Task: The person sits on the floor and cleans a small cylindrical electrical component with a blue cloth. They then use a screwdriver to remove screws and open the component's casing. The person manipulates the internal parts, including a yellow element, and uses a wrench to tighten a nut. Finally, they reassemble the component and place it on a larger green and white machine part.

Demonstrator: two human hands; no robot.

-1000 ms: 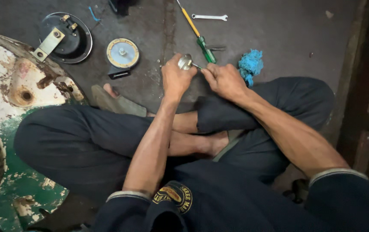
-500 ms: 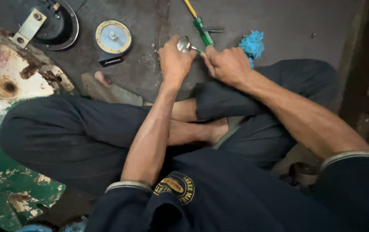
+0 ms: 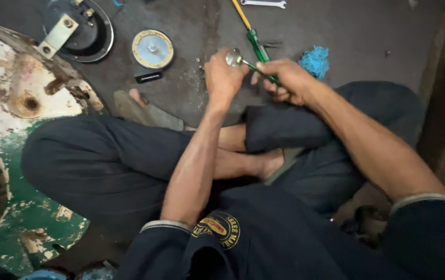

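Between both hands point(image 3: 256, 78), small shiny metal part point(image 3: 233, 56)

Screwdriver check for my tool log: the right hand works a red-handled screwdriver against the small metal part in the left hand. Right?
Not quite: the head view shows the screwdriver handle is green. The right hand does work it against the small metal part in the left hand.

We sit cross-legged on a dark, stained concrete floor point(image 3: 191, 98). Along its far edge lie a small spanner point(image 3: 264, 3), a yellow-shafted screwdriver with a green handle point(image 3: 248, 28), a blue rag point(image 3: 315, 61), a round blue-and-yellow disc point(image 3: 152, 49) and a black round housing with a metal bracket point(image 3: 80, 28). At the left edge rests a rusty white-and-green metal body point(image 3: 10, 135).
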